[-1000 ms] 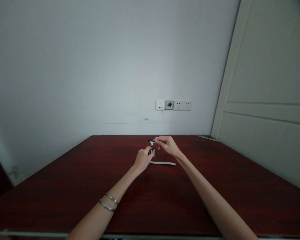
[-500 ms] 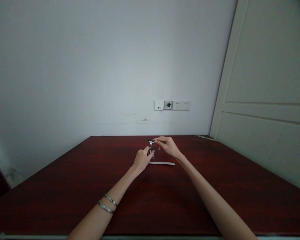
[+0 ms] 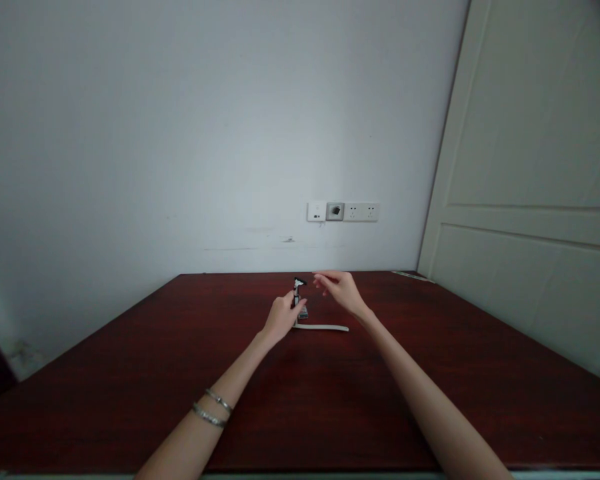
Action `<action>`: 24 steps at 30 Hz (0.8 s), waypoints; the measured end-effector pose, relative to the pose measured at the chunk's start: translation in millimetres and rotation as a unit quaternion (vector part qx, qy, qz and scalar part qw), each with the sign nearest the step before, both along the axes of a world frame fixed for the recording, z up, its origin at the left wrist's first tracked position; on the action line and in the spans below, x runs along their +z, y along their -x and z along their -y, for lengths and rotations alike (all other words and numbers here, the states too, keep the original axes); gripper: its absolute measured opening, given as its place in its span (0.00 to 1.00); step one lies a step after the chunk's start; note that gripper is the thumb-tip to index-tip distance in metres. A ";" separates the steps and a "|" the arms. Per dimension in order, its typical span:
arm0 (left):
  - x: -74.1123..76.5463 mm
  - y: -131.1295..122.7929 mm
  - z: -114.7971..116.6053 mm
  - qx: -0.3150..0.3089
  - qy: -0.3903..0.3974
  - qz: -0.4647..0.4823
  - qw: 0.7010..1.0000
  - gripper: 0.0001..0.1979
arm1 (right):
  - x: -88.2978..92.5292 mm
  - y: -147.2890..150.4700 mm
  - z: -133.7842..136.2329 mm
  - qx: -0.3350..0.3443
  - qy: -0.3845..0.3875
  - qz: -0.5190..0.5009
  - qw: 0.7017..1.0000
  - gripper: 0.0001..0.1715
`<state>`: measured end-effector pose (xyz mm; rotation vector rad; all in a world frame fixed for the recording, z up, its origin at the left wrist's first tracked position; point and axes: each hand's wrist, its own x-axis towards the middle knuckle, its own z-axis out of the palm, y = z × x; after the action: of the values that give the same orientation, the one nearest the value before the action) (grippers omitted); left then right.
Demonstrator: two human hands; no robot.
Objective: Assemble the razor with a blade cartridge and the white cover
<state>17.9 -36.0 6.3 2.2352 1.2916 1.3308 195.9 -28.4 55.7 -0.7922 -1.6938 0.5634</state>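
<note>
My left hand (image 3: pixel 280 317) is closed round the handle of a razor (image 3: pixel 297 291), which stands upright with its black head on top, tilted down to the right. My right hand (image 3: pixel 341 289) hovers just right of the razor head, apart from it. Its fingers are loosely bent and spread, and I see nothing in them. A small greyish block (image 3: pixel 303 312) shows just beyond my left thumb; its kind is too small to make out. Below my left hand, a thin pale strip (image 3: pixel 323 327) lies on the table, its left end close to the hand.
The dark red wooden table (image 3: pixel 230 373) reaches back to a white wall (image 3: pixel 180 133). Sockets (image 3: pixel 361 212) and a grey outlet plate (image 3: pixel 335 211) sit on that wall. A pale panelled door (image 3: pixel 530 220) stands at the right. A thin flat strip (image 3: pixel 413 276) lies at the table's back right corner.
My right fingers have come off the razor head and moved slightly right. The razor head has turned and now slants; more of the greyish block shows.
</note>
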 end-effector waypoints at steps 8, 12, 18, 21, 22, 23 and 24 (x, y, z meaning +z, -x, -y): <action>19.5 12.5 -8.6 -0.164 0.217 0.225 0.936 0.19 | -9.8 2.9 20.2 -0.130 -0.052 0.258 0.956 0.18; 22.6 15.2 -6.1 -0.195 0.283 0.244 0.907 0.24 | -19.7 24.6 37.8 -0.126 -0.016 0.386 0.914 0.19; 22.7 14.7 -6.0 -0.184 0.321 0.253 0.894 0.23 | -20.2 43.2 44.2 -0.147 -0.005 0.432 0.890 0.19; 22.2 13.4 -5.8 -0.179 0.324 0.257 0.893 0.23 | -21.5 46.8 43.2 -0.145 -0.022 0.437 0.888 0.17; 21.8 13.0 -5.8 -0.176 0.322 0.255 0.895 0.23 | -22.5 47.2 41.7 -0.143 -0.029 0.435 0.889 0.16; 21.2 12.8 -6.0 -0.175 0.316 0.252 0.898 0.23 | -23.6 46.9 39.1 -0.140 -0.032 0.431 0.891 0.15; 20.5 13.1 -6.9 -0.178 0.309 0.245 0.902 0.22 | -24.8 45.8 35.2 -0.138 -0.029 0.426 0.893 0.15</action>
<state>4.8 -29.1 26.8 1.4779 0.8921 1.0506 150.1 -63.6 30.9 -1.3311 -2.3059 -0.0764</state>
